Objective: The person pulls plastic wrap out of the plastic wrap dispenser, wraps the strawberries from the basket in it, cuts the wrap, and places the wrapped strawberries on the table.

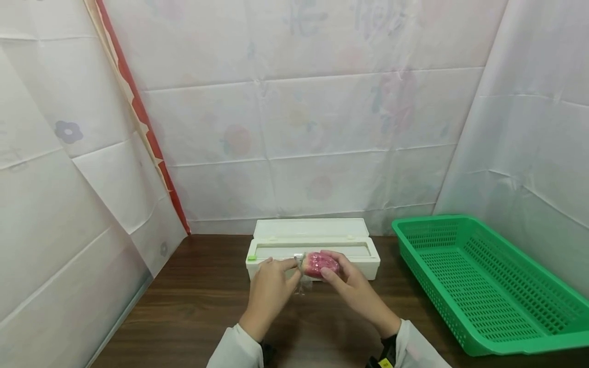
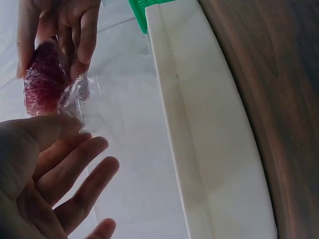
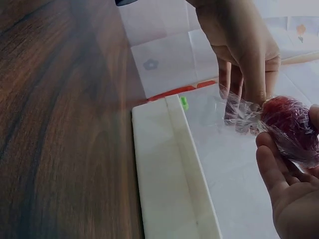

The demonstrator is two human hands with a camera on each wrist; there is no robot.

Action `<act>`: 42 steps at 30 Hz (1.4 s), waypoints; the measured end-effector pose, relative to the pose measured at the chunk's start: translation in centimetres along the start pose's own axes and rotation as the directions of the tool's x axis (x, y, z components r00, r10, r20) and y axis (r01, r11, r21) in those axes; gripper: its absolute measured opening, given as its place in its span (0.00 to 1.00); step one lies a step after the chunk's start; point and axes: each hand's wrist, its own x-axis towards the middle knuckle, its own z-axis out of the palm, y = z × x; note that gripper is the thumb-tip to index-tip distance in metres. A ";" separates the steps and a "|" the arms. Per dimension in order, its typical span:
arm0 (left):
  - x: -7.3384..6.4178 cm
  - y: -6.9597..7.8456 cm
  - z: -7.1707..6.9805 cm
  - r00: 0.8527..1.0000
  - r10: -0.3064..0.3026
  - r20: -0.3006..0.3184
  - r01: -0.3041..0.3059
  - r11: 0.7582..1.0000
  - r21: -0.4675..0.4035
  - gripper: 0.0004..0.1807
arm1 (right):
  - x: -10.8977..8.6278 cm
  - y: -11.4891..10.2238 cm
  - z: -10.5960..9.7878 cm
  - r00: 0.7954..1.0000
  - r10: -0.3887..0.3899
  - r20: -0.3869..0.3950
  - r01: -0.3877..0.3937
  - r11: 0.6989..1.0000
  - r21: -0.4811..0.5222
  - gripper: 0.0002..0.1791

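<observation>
A red fruit [image 1: 316, 265], paler at its left end and wrapped in clear cling film, is held up in front of a white cling film dispenser [image 1: 370, 267]. My right hand [image 1: 358, 292] holds the fruit, thumb on the near side and fingers behind. With thumb and forefinger, my left hand [image 1: 268, 287] pinches the gathered film [image 2: 75, 97] at the fruit's left end; its other fingers are spread apart in the left wrist view. Loose film [image 3: 232, 112] sticks out past the pinch. The film hides the fruit's exact kind.
The dispenser's lid [image 1: 310, 228] stands raised at the back, and a small green slider [image 1: 251, 258] sits at its left end. A green perforated basket [image 1: 460, 306] stands on the right of the dark wooden table [image 1: 184, 306]. White printed sheets [image 1: 294, 128] enclose the back and sides.
</observation>
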 end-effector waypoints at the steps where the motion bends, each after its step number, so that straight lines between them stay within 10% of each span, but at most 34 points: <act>1: 0.0 -0.1 0.1 1.000 0.013 -0.015 -0.013 1.000 0.015 0.05 | -0.1 -0.4 0.0 1.000 -0.005 0.000 0.005 1.000 -0.018 0.24; 10: -0.1 0.2 0.4 0.997 0.071 -0.041 -0.067 0.994 0.083 0.32 | -0.1 -0.9 0.2 0.999 -0.047 -0.017 0.045 0.994 -0.101 0.22; 22: -0.4 0.5 0.8 0.997 0.061 -0.055 -0.057 0.996 0.075 0.31 | 0.1 -0.6 0.5 0.990 -0.121 -0.067 0.111 0.984 -0.139 0.20; 30: -0.6 0.8 1.3 0.996 0.058 -0.063 -0.055 0.997 0.044 0.30 | 0.5 2.5 0.9 0.988 -0.149 0.035 0.149 0.989 0.012 0.19; 36: -0.4 0.3 0.6 0.991 0.081 0.103 -0.069 0.990 -0.123 0.42 | 0.7 3.6 0.1 0.991 -0.103 0.091 0.094 0.991 0.098 0.20; 42: 0.2 -0.6 -0.5 0.956 0.079 0.281 0.045 0.912 -0.408 0.40 | 0.6 2.6 -0.8 0.999 -0.037 0.019 0.037 0.999 0.036 0.22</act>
